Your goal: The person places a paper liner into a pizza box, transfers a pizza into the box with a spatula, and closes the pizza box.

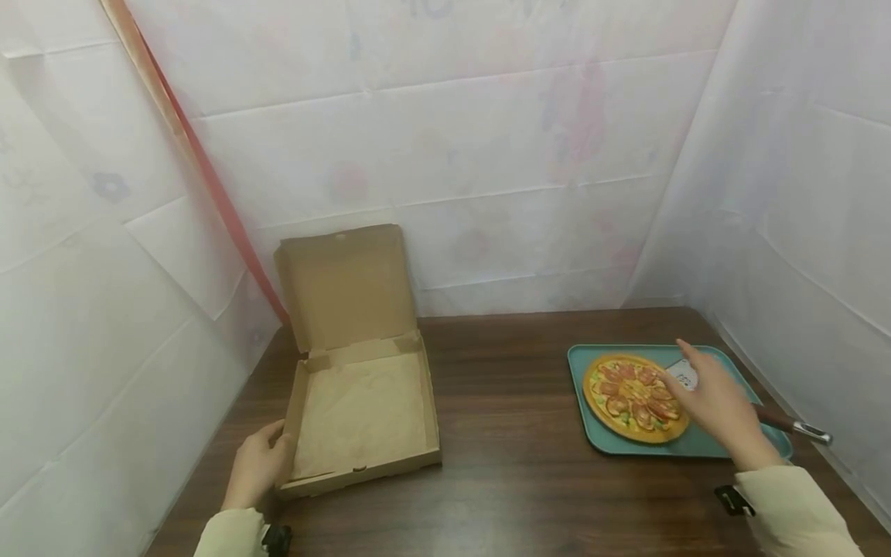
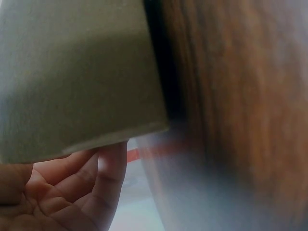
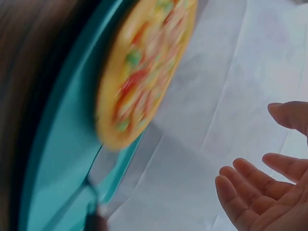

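An open cardboard pizza box (image 1: 362,414) lies on the left, its lid (image 1: 351,290) raised at the back. My left hand (image 1: 261,464) grips the box's left wall near the front corner; in the left wrist view its fingers (image 2: 106,183) pass partly out of sight behind the cardboard. A pizza (image 1: 633,398) with red and green toppings sits on a teal tray (image 1: 605,442) to the right. Over the tray's right half hovers my right hand (image 1: 724,406), fingers spread, holding nothing. Beneath it lies a pizza server with a brown handle (image 1: 774,418), its middle hidden by the hand.
The dark wooden table (image 1: 501,433) carries both the box and the tray. White sheeting (image 1: 487,155) encloses the back and both sides. A red strip (image 1: 216,193) runs down the left corner to behind the box.
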A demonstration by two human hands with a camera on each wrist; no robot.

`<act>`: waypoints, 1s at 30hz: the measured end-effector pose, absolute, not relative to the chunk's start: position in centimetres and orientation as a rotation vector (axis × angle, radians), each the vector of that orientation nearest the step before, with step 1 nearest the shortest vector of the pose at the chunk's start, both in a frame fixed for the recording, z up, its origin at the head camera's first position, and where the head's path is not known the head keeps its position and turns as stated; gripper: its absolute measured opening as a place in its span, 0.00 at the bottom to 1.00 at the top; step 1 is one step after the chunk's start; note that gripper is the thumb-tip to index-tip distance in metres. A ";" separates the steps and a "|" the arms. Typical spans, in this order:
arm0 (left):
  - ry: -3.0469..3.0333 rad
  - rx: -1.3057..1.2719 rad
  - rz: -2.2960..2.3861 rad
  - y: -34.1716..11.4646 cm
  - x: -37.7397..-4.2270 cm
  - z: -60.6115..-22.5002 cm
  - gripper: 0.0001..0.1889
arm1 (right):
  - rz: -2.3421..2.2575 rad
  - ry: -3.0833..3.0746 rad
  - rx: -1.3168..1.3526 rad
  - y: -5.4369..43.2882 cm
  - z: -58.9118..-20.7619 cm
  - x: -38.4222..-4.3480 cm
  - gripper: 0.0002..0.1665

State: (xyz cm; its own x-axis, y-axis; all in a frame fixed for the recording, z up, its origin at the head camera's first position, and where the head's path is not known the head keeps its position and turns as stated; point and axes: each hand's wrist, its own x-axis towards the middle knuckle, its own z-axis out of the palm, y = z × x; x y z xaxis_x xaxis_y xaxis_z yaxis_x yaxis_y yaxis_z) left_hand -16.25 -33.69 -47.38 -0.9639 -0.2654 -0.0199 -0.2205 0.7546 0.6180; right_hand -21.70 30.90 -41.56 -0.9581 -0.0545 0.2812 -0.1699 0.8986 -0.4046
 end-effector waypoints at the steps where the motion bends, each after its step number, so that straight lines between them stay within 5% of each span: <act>1: -2.877 0.398 -1.002 -33.7 -16.2 -47.4 0.25 | 0.592 -2.798 0.152 31.5 -41.8 -21.7 0.46; 30: -2.866 0.404 -1.029 -33.7 -16.1 -47.3 0.25 | 0.237 -3.001 -0.199 41.2 -45.1 -21.7 0.41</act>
State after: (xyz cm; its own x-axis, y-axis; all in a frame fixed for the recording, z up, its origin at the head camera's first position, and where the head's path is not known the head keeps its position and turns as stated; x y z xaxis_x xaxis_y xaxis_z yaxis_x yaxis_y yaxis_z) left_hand -16.12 -33.68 -47.26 -0.9630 -0.2686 -0.0231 -0.2220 0.7413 0.6334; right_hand -21.67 41.18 -45.10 -0.9836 0.1406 0.1131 0.1211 0.9791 -0.1636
